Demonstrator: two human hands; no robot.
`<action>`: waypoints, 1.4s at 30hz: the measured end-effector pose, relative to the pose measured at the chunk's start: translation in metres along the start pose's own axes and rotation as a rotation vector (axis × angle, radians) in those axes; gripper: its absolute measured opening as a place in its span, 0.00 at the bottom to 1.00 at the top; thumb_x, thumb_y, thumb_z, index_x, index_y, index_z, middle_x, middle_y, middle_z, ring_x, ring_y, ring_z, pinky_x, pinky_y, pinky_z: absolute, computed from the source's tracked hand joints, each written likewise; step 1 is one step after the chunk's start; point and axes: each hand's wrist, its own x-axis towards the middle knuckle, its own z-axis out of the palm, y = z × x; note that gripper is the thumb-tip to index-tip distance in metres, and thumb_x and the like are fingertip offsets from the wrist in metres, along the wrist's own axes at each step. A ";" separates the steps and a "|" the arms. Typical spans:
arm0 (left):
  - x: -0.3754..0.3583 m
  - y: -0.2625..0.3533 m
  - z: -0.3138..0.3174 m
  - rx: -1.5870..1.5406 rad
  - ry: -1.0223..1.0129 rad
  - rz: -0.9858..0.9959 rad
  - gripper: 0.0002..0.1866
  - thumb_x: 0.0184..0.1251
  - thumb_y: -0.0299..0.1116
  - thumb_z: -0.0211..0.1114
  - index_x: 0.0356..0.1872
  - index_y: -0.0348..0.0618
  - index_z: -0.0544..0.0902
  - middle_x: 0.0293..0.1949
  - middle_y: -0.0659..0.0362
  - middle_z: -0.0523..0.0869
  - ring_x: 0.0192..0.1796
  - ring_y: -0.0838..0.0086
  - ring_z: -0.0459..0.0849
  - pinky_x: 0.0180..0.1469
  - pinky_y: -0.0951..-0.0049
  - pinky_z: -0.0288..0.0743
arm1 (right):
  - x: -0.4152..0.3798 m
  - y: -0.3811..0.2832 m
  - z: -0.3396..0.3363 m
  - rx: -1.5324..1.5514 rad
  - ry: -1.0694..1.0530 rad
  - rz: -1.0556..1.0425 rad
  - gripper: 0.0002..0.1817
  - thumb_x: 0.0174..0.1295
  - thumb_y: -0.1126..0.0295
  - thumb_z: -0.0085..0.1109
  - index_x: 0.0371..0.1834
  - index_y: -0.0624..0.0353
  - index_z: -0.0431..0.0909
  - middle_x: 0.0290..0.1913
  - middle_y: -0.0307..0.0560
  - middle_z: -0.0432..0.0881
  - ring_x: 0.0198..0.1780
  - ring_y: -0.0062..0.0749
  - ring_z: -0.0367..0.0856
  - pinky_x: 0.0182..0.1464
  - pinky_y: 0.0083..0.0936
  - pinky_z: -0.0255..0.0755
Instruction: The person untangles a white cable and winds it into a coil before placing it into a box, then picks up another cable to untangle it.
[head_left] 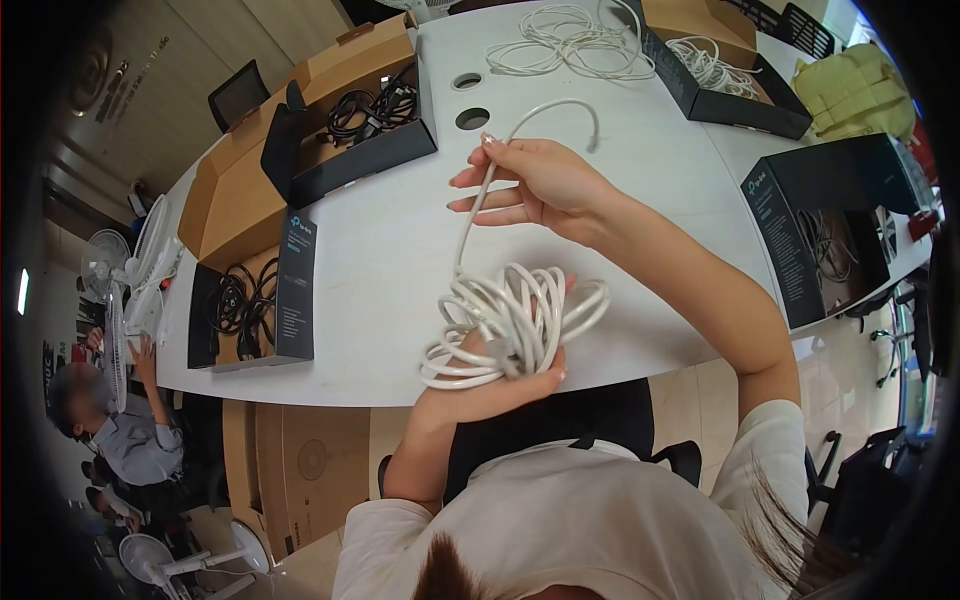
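My left hand [490, 390] is wrapped round a looped bundle of white cable [520, 320] near the table's front edge. Above it, my right hand [530, 185] pinches a free length of the same cable between thumb and index finger, its other fingers spread. From that pinch the cable runs down to the bundle, while its loose end [594, 135] curves over to the right above the table. Part of the left hand is hidden behind the coils.
Boxes with black cables [300, 290] [345, 165] stand on the left of the white table [380, 260]. Loose white cable [570, 45] lies at the back. Two boxes [745, 105] [790, 240] with cables and a yellow bag [855, 90] are right. A person [130, 440] sits far left.
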 end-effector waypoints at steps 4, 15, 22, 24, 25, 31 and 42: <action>0.019 -0.031 0.002 0.038 0.334 -0.107 0.30 0.56 0.31 0.62 0.61 0.38 0.62 0.34 0.65 0.75 0.36 0.81 0.72 0.42 0.78 0.68 | -0.011 -0.002 0.011 0.080 -0.033 -0.145 0.17 0.71 0.59 0.33 0.34 0.59 0.69 0.47 0.56 0.78 0.51 0.38 0.78 0.50 0.25 0.76; 0.035 -0.036 -0.021 -0.600 0.862 0.400 0.25 0.64 0.43 0.58 0.58 0.44 0.63 0.38 0.66 0.70 0.44 0.79 0.67 0.52 0.74 0.62 | -0.050 0.048 0.019 0.458 -0.102 -0.261 0.13 0.71 0.61 0.31 0.39 0.56 0.66 0.34 0.44 0.76 0.54 0.40 0.75 0.51 0.27 0.74; 0.050 -0.007 -0.007 -0.647 0.988 0.419 0.32 0.59 0.39 0.53 0.64 0.40 0.57 0.32 0.68 0.66 0.46 0.79 0.67 0.60 0.69 0.58 | -0.061 0.098 0.035 0.654 0.068 -0.051 0.15 0.71 0.58 0.35 0.36 0.56 0.67 0.38 0.48 0.79 0.41 0.27 0.75 0.41 0.23 0.70; 0.051 -0.011 -0.006 -0.653 0.911 0.512 0.30 0.57 0.37 0.52 0.62 0.39 0.59 0.31 0.68 0.67 0.44 0.80 0.67 0.62 0.69 0.56 | -0.057 0.106 0.033 0.560 0.124 -0.063 0.14 0.70 0.57 0.37 0.37 0.52 0.68 0.40 0.42 0.78 0.43 0.24 0.72 0.43 0.25 0.64; 0.051 -0.016 -0.007 -0.659 0.832 0.563 0.30 0.55 0.36 0.52 0.61 0.39 0.60 0.30 0.68 0.67 0.44 0.80 0.68 0.63 0.69 0.56 | -0.056 0.110 0.032 0.525 0.171 -0.067 0.14 0.70 0.56 0.36 0.38 0.53 0.69 0.41 0.41 0.78 0.43 0.23 0.71 0.43 0.24 0.63; 0.050 -0.046 0.000 -0.222 0.569 0.575 0.30 0.46 0.35 0.58 0.53 0.38 0.63 0.34 0.61 0.74 0.42 0.78 0.71 0.61 0.66 0.60 | -0.054 0.104 0.033 0.566 0.235 -0.036 0.21 0.69 0.53 0.36 0.57 0.54 0.64 0.55 0.40 0.70 0.55 0.24 0.67 0.57 0.26 0.60; 0.051 -0.033 0.009 0.237 0.332 0.542 0.11 0.34 0.31 0.59 0.25 0.50 0.79 0.33 0.66 0.78 0.49 0.65 0.73 0.57 0.61 0.65 | -0.078 0.084 0.004 0.441 -0.087 0.040 0.45 0.58 0.29 0.18 0.68 0.52 0.52 0.65 0.43 0.60 0.66 0.33 0.58 0.65 0.34 0.53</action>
